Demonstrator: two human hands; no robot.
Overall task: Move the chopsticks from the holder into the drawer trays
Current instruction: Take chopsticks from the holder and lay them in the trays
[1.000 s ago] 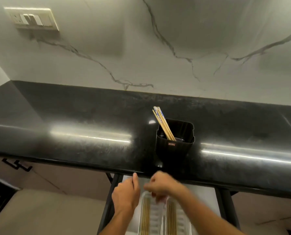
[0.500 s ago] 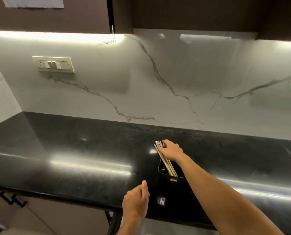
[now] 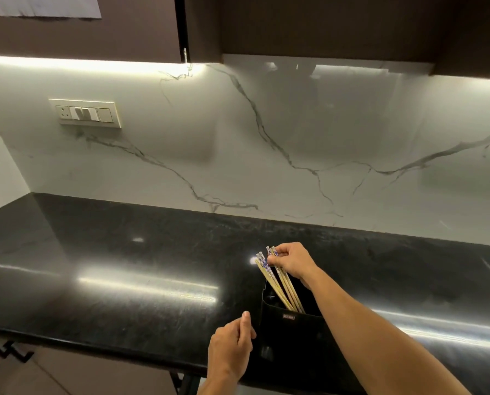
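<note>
Countertop (image 3: 124,266) is glossy black stone, so anything dropped on it will likely skid. Left hand (image 3: 231,347) is at the front edge just left of the holder (image 3: 290,336), fingers loosely curled, holding nothing; can't tell if it touches the holder. The holder sits close to the counter's front edge. Chopsticks (image 3: 280,283) stand in it, leaning up-left, patterned tops fanned apart. Right hand (image 3: 290,262) pinches some of those tops with its fingertips; can't tell how many. Risks, my read: the grip is high and fingertip-only, so sticks could pivot or slip on the lift. Loose neighbours could get dragged up and spill onto the counter or over the edge. An angled pull against the holder wall could tip it forward, as nothing clearly braces it. Drawer trays are out of view.
</note>
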